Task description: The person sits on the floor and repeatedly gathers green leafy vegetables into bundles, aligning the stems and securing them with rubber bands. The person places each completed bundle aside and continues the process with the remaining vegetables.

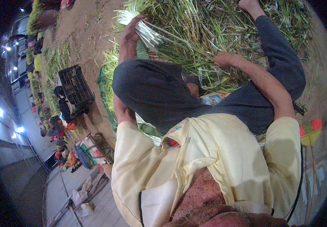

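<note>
My left hand (131,30) is closed around a bunch of pale white-green plant stalks (147,34), past my raised left knee. Several long, thin stalks (180,39) stretch from beside that bunch towards my right hand (224,60). My right hand is curled into a fist over my lap, at the far ends of these stalks. Its fingertips are partly hidden. Beneath both hands lies a heap of loose green leaves and stalks (208,27). A pile of yellow-green stalks (111,76) lies on green cloth beside my left leg.
A black plastic crate (76,85) stands on the earth floor to the left. Sacks (91,149) and plastic bags (79,196) lie farther back. Other people (55,129) sit along the left side. At right is a yellow-and-red object (310,132) with thin poles.
</note>
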Available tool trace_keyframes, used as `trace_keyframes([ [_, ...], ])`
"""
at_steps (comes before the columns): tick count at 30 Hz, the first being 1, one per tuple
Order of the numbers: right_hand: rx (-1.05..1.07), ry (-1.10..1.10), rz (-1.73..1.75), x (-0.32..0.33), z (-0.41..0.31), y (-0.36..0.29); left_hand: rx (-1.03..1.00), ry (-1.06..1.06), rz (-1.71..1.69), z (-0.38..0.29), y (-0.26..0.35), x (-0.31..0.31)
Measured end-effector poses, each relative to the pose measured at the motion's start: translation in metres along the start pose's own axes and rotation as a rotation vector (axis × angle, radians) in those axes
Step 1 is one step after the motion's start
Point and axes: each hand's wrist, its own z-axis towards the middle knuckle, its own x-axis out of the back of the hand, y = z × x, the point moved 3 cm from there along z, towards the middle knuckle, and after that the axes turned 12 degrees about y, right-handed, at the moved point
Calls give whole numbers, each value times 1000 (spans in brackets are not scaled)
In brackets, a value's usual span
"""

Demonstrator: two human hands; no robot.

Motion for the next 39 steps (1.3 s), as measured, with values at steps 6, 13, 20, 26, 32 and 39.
trace_keyframes([
  [6, -9, -100, -233, -17, -1, 6, -94, 20, 20, -13, 48, 2],
  [13, -274, -250, 315, 46, -29, 6, 54, 41, -64, -16, 9, 3],
  [20, -231, 336, -124, 131, -21, 29, 109, 83, -127, -37, -56, -16],
  [26, -268, 417, -177, 138, 18, 21, 205, 221, 32, -48, -96, -22],
  [32, -194, 637, 308, 156, 84, -14, 129, 137, 101, -58, -112, -28],
  [39, -370, 816, 818, 159, 154, -52, 73, 91, 224, -54, -120, -31],
])
